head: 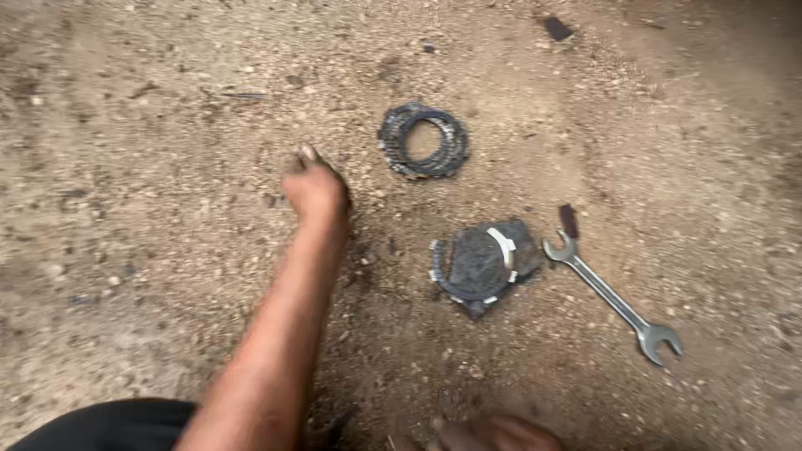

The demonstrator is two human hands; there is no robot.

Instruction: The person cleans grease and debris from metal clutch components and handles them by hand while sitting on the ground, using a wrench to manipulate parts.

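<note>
My left hand (314,189) reaches forward over the dirt ground, seen from the back and blurred. Its fingers curl down toward the soil, and whether they hold anything is hidden. It is nearest a stack of dark toothed ring plates (423,140) lying a little ahead and to its right. Only the knuckles of my right hand (494,434) show at the bottom edge. A single dark ring with pale tabs (480,266) rests on a dark pad, between my two hands and to the right.
A silver double open-ended spanner (614,297) lies diagonally to the right of the pad, with a small dark piece (568,220) by its upper jaw. A dark scrap (557,28) sits at the top. Small stones and debris are scattered over the sandy ground.
</note>
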